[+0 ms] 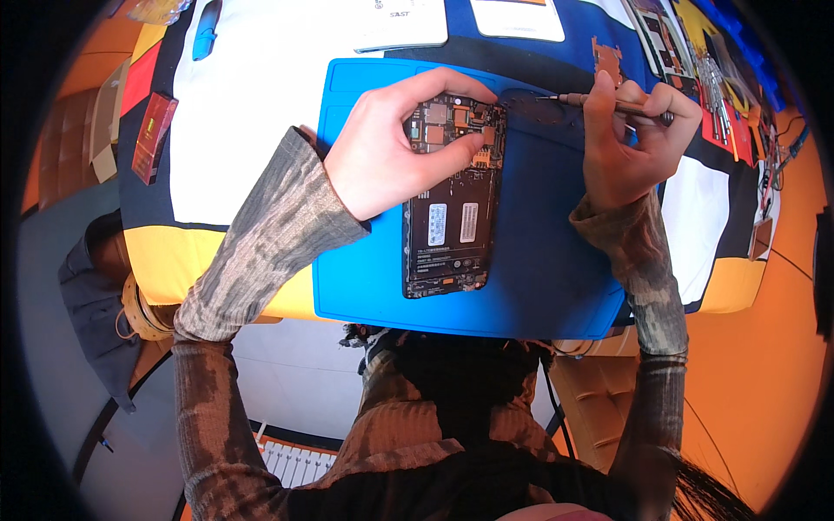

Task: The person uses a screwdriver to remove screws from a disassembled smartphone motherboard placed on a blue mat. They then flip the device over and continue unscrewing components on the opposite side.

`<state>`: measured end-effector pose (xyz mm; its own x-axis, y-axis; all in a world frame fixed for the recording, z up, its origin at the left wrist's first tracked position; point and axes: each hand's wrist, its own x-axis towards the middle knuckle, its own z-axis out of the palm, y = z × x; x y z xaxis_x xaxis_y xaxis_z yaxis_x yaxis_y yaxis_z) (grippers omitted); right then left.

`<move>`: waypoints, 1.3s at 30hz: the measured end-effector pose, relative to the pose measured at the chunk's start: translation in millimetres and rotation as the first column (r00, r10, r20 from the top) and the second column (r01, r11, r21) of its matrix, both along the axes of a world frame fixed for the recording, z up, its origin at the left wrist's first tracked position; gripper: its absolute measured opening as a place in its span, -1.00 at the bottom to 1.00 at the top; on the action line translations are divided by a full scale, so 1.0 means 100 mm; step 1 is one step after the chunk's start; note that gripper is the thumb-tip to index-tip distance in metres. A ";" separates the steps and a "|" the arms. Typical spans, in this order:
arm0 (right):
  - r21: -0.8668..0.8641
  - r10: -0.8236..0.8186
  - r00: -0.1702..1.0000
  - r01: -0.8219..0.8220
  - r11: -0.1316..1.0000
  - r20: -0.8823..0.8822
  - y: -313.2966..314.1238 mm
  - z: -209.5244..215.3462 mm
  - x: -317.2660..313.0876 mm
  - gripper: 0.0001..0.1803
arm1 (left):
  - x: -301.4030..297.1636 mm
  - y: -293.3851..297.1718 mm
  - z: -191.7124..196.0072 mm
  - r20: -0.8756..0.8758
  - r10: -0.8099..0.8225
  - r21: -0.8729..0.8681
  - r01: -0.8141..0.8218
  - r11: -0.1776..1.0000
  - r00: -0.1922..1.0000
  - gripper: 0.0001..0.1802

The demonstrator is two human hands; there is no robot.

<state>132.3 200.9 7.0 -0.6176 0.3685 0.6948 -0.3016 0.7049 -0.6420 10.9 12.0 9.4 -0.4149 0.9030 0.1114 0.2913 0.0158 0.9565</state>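
Note:
An opened smartphone (452, 195) lies on a blue work mat (552, 252), its circuit board at the far end and its black battery below showing. My left hand (378, 152) grips the phone's upper end, thumb across the board and index finger along the top edge. Held in my right hand (638, 143) is a slim screwdriver (627, 105). Its tip points left, a short way right of the phone and apart from it, over a dark patch of small bits (532, 108) on the mat. Just beyond my right fingers sits a copper-coloured phone part (606, 57).
White boxes or devices (400, 24) stand behind the mat. A red packet (155, 137) and a blue tool or cap (206, 35) are at the left. Several metal tools (716, 95) and phone parts crowd the far right. A striped cloth (234, 113) covers the table.

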 end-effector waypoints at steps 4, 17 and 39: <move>0.011 -0.021 1.000 0.021 1.000 0.015 -0.01 -0.04 0.02 -0.64 | -0.02 0.00 -0.02 0.056 -0.010 -0.016 0.011 1.000 0.998 -0.71; -0.053 -0.100 0.995 0.102 0.993 0.026 0.01 -0.06 0.01 -0.67 | -0.03 0.01 -0.04 0.086 -0.016 0.003 0.016 1.000 0.996 -0.77; -0.170 -0.053 0.995 0.068 0.983 0.090 -0.08 0.03 0.10 -0.63 | -0.03 0.00 -0.05 0.038 -0.011 -0.006 0.011 1.000 0.999 -0.76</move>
<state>142.3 192.5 9.8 -0.6444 0.5168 0.5637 -0.2014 0.5964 -0.7770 8.1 11.8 4.6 -0.4086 0.9083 0.0899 0.2546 0.0189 0.9669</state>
